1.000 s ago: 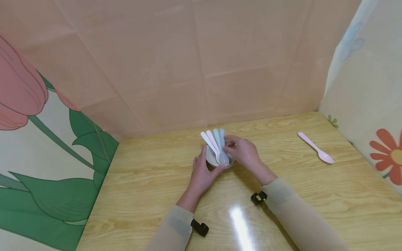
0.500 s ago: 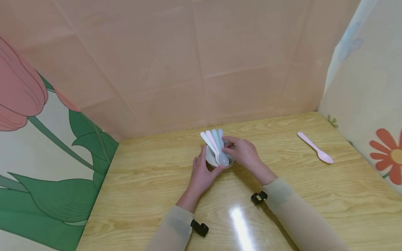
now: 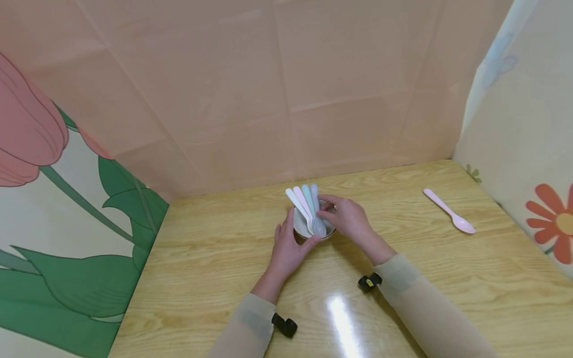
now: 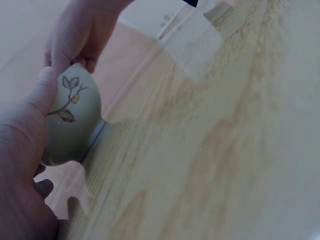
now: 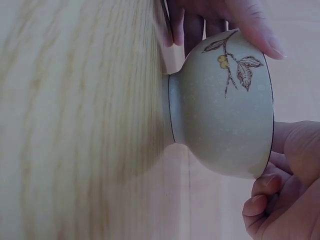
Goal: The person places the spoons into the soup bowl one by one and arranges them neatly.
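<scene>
A pale ceramic bowl point(image 5: 220, 110) with a leafy branch painted on its side stands upright on the wooden table. My left hand point(image 3: 286, 253) holds it from the near left, thumb at the rim point(image 4: 42, 95) and the other fingers around the side. Fanned in the bowl lean several plastic spoons: a white spoon point(image 3: 295, 202), a pink spoon point(image 3: 302, 197), a light blue spoon point(image 3: 308, 195) and a grey-blue spoon point(image 3: 315, 195), bowl ends down. My right hand point(image 3: 350, 218) is over the right rim, thumb and forefinger pinching the grey-blue spoon.
Another pink spoon point(image 3: 449, 211) lies on the table point(image 3: 403, 308) to the right. Behind stands a plain pinkish backdrop point(image 3: 233, 99); flower-printed sheets hang at the left and right. Small black cameras point(image 3: 285, 325) are strapped at both wrists.
The handles of the light blue and grey-blue spoons have shifted slightly left, closer to the pink one in the bowl. Both hands have stayed almost in place.
</scene>
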